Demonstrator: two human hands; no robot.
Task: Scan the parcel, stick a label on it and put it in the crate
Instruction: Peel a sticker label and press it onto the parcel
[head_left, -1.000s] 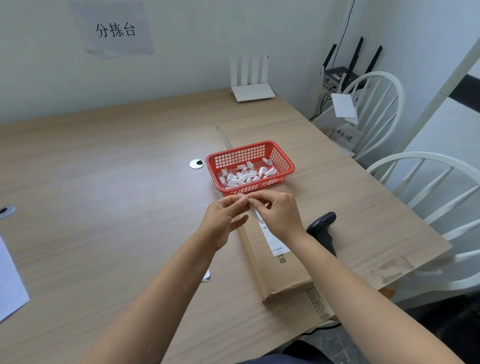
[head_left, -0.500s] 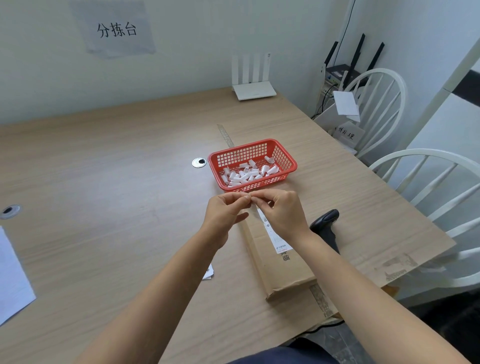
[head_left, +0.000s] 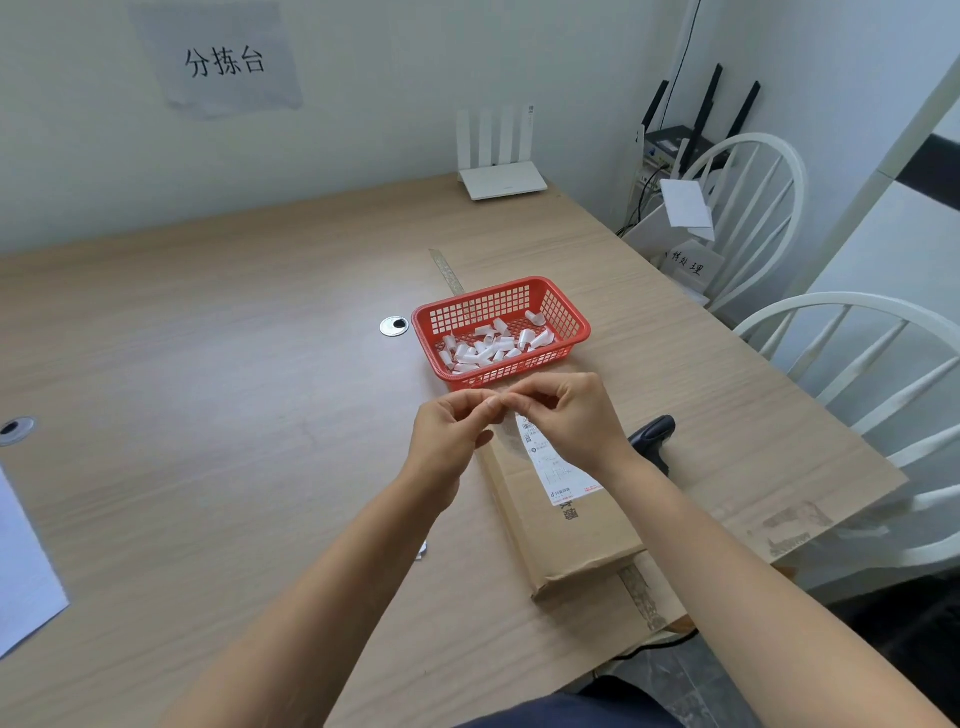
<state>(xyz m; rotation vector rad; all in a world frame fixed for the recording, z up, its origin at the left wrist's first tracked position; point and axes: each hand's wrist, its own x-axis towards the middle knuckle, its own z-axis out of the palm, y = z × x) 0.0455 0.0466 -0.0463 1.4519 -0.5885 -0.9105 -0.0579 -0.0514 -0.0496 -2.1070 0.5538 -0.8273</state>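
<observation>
Wall sign (head_left: 224, 61) ahead of me reads 分拣台. Card (head_left: 688, 265) on the chair: 待处理. My parcel (head_left: 571, 540): white label (head_left: 556, 462), print unreadable.

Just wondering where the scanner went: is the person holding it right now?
No, the black scanner lies on the table behind the right hand, and both hands pinch something small together.
</observation>
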